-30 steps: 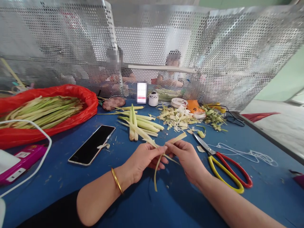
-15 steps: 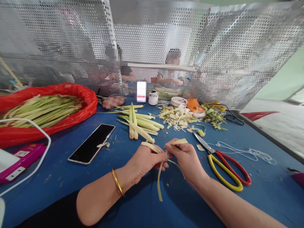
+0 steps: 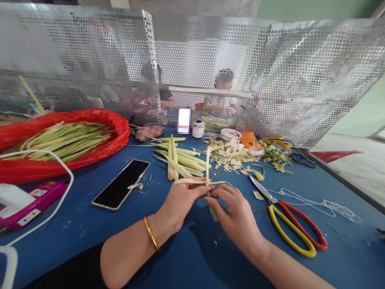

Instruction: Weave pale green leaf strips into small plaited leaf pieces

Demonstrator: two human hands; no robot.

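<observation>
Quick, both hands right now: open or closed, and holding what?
Left hand: closed, pinching the crossed leaf strips between thumb and fingers.
Right hand: closed, pinching the same leaf strips at the crossing.

Both hands, left (image 3: 180,200) and right (image 3: 234,210), meet fingertip-to-fingertip, pinching.

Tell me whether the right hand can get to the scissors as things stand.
Probably yes: the scissors lie on the table just right of the right hand, no obstacle between. It and the left hand pinch leaf strips, so it must let go first.
</observation>
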